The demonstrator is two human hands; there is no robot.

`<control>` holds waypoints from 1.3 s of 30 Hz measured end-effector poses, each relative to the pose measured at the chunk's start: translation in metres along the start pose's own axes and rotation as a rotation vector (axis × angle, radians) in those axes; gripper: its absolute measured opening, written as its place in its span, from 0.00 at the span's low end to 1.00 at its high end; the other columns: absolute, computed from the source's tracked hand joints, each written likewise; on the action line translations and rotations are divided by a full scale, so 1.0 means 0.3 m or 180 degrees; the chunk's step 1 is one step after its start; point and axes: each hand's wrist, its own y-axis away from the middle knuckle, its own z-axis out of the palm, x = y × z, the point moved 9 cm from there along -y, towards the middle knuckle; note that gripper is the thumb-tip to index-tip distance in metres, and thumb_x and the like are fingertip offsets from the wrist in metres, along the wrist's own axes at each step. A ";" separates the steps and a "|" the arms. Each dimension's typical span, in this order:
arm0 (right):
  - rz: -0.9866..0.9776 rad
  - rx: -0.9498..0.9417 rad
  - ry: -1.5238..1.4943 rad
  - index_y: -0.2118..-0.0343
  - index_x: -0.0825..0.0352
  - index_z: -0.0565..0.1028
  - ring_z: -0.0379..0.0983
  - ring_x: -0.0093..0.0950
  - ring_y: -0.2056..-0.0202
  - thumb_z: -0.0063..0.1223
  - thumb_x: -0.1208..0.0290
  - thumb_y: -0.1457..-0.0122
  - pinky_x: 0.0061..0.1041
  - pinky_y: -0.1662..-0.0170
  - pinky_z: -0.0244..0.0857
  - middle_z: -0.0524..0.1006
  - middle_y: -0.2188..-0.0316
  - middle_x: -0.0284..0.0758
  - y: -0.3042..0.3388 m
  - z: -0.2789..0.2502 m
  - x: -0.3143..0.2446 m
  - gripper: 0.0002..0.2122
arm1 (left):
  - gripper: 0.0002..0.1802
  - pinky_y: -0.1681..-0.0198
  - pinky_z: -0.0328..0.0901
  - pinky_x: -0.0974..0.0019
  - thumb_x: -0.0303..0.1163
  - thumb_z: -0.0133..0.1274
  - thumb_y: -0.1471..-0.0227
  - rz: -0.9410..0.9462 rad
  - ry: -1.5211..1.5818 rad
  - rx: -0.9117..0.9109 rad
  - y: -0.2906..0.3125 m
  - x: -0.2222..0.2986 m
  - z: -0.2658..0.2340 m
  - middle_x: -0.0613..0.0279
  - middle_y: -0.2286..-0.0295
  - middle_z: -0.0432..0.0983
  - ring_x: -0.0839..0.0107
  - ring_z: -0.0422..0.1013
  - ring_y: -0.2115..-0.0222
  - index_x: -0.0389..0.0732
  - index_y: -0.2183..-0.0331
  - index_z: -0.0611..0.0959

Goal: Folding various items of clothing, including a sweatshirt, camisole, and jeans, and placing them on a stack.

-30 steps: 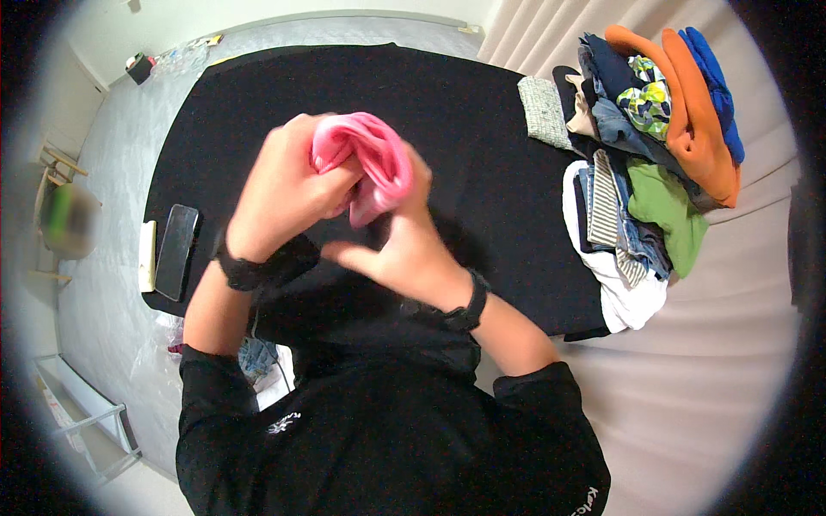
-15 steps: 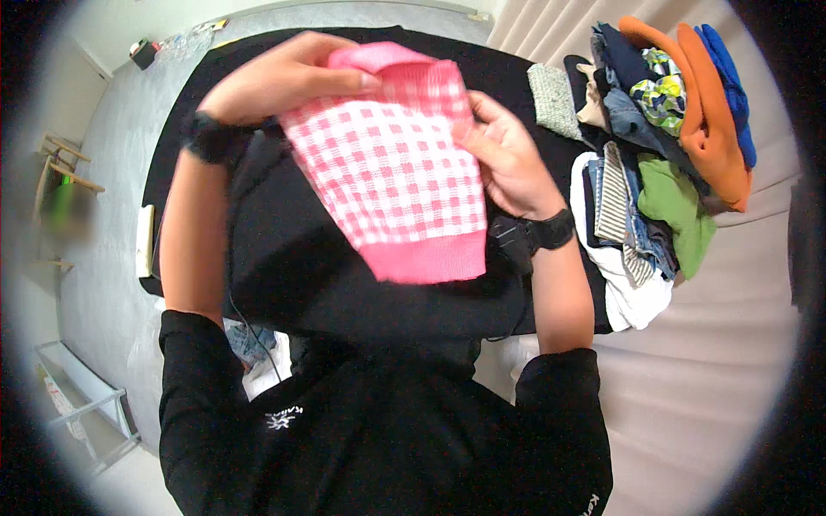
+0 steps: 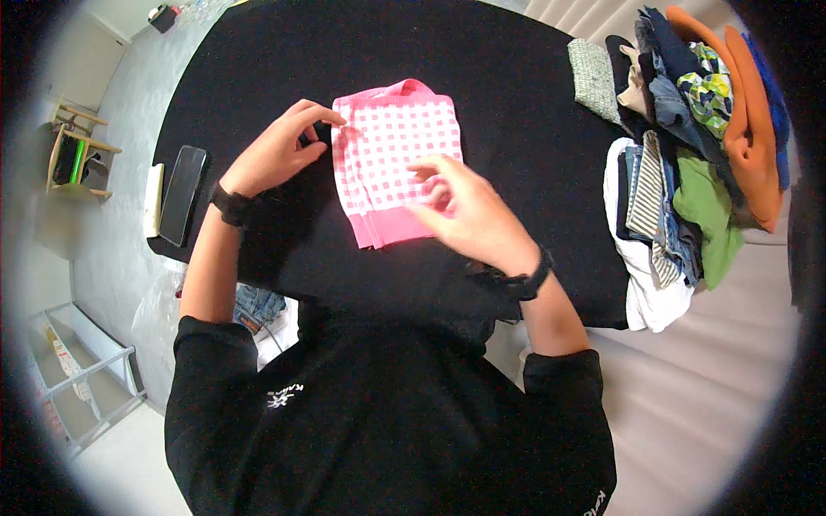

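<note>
A pink and white checked knit garment lies folded flat on the black-covered table, its plain pink ribbed band toward me. By its upper left edge is my left hand, thumb and fingers apart, with the fingertips at the cloth. My right hand is over the garment's lower right part, its fingers loosely bent and apart, holding nothing. It covers that corner of the garment. Whether the right fingertips touch the cloth I cannot tell.
At the right edge stand piles of folded clothes, with an orange garment, a green one and a white one. A pale knit piece lies beside them. A black phone and a white bar-shaped object lie at the left edge.
The checked garment was held up in both hands; now it lies folded on the table. Both hands have let go of it and come down, the right one moving over its lower part.
</note>
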 end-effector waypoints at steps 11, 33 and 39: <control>-0.0197 -0.0093 0.0917 0.38 0.67 0.59 0.74 0.46 0.49 0.64 0.56 0.46 0.42 0.50 0.70 0.74 0.49 0.50 -0.060 0.193 -0.075 0.37 | 0.11 0.54 0.68 0.62 0.28 0.62 0.50 0.0243 -0.0572 0.0050 0.007 0.081 0.041 0.57 0.61 0.73 0.60 0.71 0.59 0.44 0.62 0.85; -0.0572 0.0515 -0.2227 0.45 0.68 0.65 0.77 0.22 0.62 0.61 0.81 0.43 0.22 0.56 0.72 0.79 0.62 0.38 0.068 -0.190 -0.135 0.24 | 0.07 0.61 0.65 0.73 0.32 0.55 0.39 0.0270 0.1583 -0.1136 -0.004 0.395 -0.006 0.68 0.71 0.74 0.78 0.70 0.68 0.40 0.63 0.76; -0.0808 0.1428 -0.0662 0.44 0.66 0.66 0.78 0.26 0.57 0.61 0.77 0.43 0.28 0.53 0.71 0.80 0.57 0.38 -0.015 -0.370 -0.167 0.24 | 0.05 0.71 0.60 0.80 0.31 0.52 0.38 0.0175 0.2746 -0.0584 -0.058 0.354 -0.033 0.76 0.74 0.70 0.88 0.64 0.74 0.41 0.63 0.76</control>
